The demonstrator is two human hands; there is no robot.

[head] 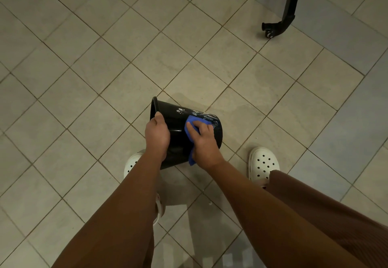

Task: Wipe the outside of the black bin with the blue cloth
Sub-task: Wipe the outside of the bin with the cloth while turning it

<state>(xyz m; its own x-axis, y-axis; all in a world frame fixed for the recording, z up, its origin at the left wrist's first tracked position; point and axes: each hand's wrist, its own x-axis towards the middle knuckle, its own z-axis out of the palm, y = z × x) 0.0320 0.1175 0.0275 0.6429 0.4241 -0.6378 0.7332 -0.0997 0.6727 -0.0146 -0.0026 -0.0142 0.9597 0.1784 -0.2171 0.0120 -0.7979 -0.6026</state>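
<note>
Head view looks down on a tiled floor (pixel 84 58), with open tiles from 9 through 12 to 3 o'clock of the bin. A black metal leg (pixel 290 5) with a small wheel stands well apart at 1 o'clock. The black bin (pixel 178 139) sits at centre, tipped on its side, its open rim toward 10 o'clock and its base toward 4. White flecks on its upper wall are too blurred to read. White clogs (pixel 263 162) flank it at 4 and 8 o'clock. The left hand (pixel 157 135) grips the bin near the rim, thumb on the rim's edge. The right hand (pixel 204 144) curls its fingers round the blue cloth (pixel 196 120), pressing it against the bin's wall.
</note>
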